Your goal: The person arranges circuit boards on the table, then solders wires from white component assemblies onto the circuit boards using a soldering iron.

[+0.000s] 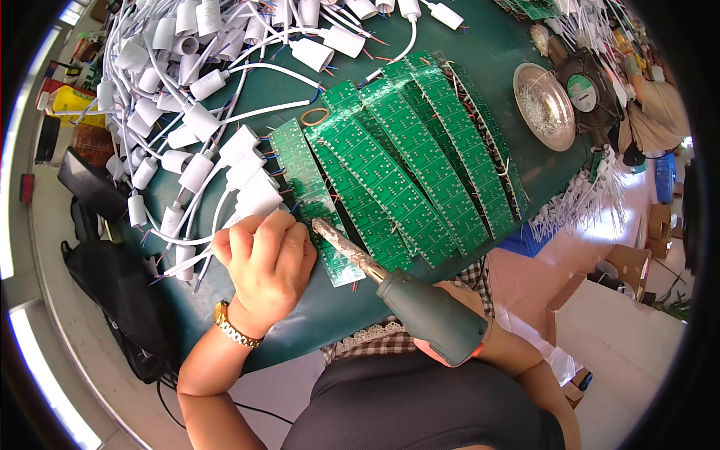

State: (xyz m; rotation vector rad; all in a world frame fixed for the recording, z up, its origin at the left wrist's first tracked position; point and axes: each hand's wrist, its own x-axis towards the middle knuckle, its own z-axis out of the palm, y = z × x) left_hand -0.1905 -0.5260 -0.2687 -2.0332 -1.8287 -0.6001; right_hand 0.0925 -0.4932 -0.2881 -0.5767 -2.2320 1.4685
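Nearest, the right hand point(466, 295) is clamped on a smooth green plastic soldering tool point(433, 313), its crusted metal barrel reaching the leftmost circuit board strip point(301, 163). The left hand point(266, 259) bunches beside that strip; whether its fingers pinch anything I cannot tell. Far left, cylindrical white sockets point(201, 120) heap; far right, a round shiny dish point(534, 105).

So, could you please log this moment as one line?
left hand: curled beside white sockets, grip hidden | right hand: holding soldering tool | tip: at leftmost green board
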